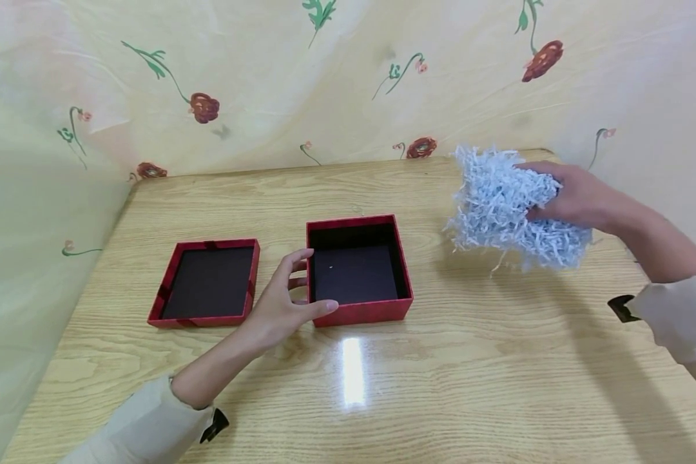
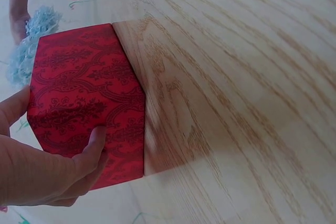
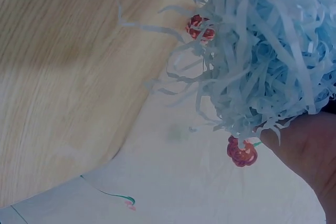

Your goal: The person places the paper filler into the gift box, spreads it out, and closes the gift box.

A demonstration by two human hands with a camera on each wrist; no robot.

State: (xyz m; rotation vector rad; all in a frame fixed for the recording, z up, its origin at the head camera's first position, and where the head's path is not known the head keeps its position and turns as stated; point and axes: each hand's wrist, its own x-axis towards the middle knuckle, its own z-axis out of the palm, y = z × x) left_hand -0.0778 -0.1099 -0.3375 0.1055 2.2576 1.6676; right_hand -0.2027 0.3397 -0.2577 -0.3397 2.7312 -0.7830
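My right hand [image 1: 580, 196] grips a large clump of light blue shredded paper [image 1: 504, 206], held above the right side of the table; loose strands hang from it. In the right wrist view the shredded paper [image 3: 268, 51] hides most of the fingers. A red box [image 1: 359, 314] with a dark inside sits open at the table's middle, with no paper in it. My left hand [image 1: 284, 303] holds that box by its near left corner, thumb on the front rim and fingers along the left wall. Dark ornate patterning covers the box's outer wall [image 2: 89, 87] in the left wrist view.
A shallow red lid [image 1: 254, 277] lies inside up to the left of the box. The light wood table [image 1: 470, 386] meets a flowered cloth [image 1: 348, 84] at the back and sides. A bright light reflection lies in front of the box.
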